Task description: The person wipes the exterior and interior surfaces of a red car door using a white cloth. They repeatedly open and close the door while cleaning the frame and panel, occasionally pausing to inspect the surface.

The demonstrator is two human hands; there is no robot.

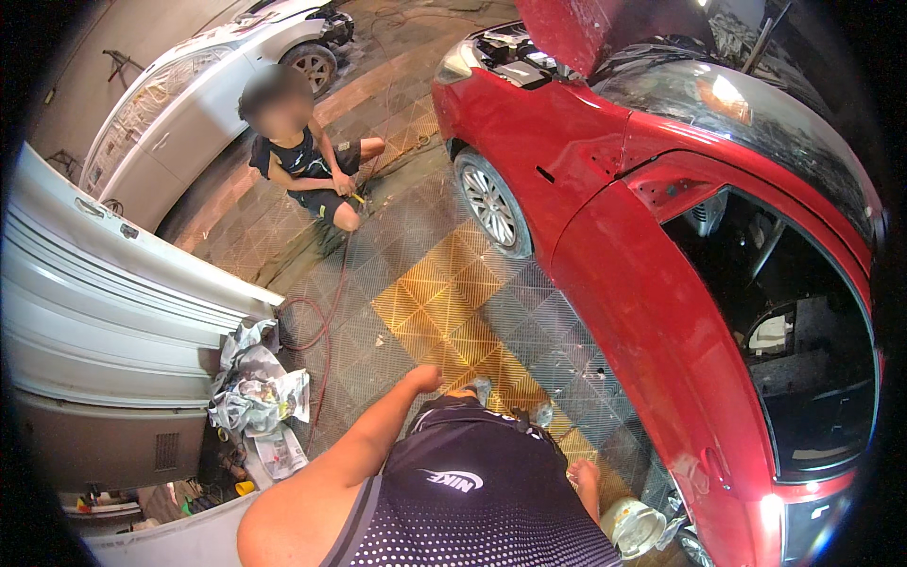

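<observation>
Right hand, grip unclear, perhaps near white bucket

At the upper left, a silver-white car is parked beside a pale wall; dark parts are exposed at its front end, just beyond the front wheel. Near the car, a person in a dark sleeveless top and shorts is seated low. The floor is laid with ridged grey tiles, broken by a patch of yellow ones. A thin red hose is looped across it. The left side is filled by a large white ribbed panel. Against its near end, crumpled newspaper is heaped. Below, mixed small items are gathered, too cluttered to be told apart.
</observation>
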